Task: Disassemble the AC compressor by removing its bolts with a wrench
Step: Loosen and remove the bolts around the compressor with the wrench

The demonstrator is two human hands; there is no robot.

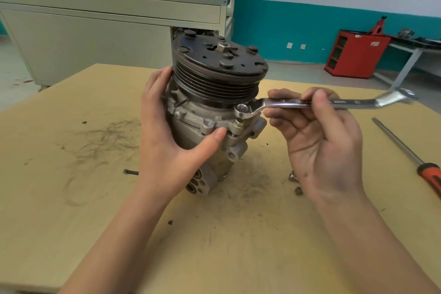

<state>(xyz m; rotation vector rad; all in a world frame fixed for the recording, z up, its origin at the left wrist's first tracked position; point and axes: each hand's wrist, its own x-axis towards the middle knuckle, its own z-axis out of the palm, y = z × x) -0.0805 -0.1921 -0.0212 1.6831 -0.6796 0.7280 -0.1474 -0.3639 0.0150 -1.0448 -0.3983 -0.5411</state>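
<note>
The AC compressor [216, 93] stands on end on the wooden table [71, 198], its dark grooved pulley facing up. My left hand [167, 141] grips the grey body from the left, thumb pressed on the front flange. My right hand [317, 136] holds the shaft of a silver combination wrench [343, 102] between thumb and fingers. The wrench lies level, and its ring end sits over a bolt [238, 123] that sticks up from the flange at the compressor's right front. A loose bolt [130, 172] lies on the table left of my left wrist.
Two small loose nuts [295, 184] lie beside my right wrist. A screwdriver [410, 157] with an orange-and-black handle lies at the table's right edge. Behind the table stand a beige cabinet [95, 38] and, at the right, a red tool cabinet [355, 53].
</note>
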